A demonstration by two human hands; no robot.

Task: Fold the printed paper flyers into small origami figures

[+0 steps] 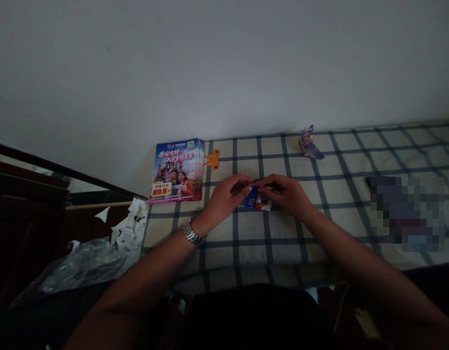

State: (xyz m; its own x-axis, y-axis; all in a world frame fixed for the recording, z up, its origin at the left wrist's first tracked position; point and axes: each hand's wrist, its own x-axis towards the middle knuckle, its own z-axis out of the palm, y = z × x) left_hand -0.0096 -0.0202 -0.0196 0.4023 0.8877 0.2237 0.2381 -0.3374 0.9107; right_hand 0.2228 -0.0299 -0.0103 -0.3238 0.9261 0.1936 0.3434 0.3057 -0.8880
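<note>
My left hand (226, 194) and my right hand (288, 193) meet over a checked cloth (319, 214), both pinching a small folded piece of blue, white and red printed paper (257, 200). The paper rests low against the cloth between the fingertips. A metal watch (191, 232) sits on my left wrist. To the left lies a stack of colourful flyers (178, 170) with a "89.9" price tag, close to my left hand. A finished-looking folded paper shape (310, 143) stands near the wall at the back right.
An orange cartoon print (212, 159) shows on the cloth beside the flyers. Crumpled plastic and white paper scraps (100, 253) lie off the left edge over dark furniture. A blurred dark patch (406, 211) sits at the right. A white wall rises behind.
</note>
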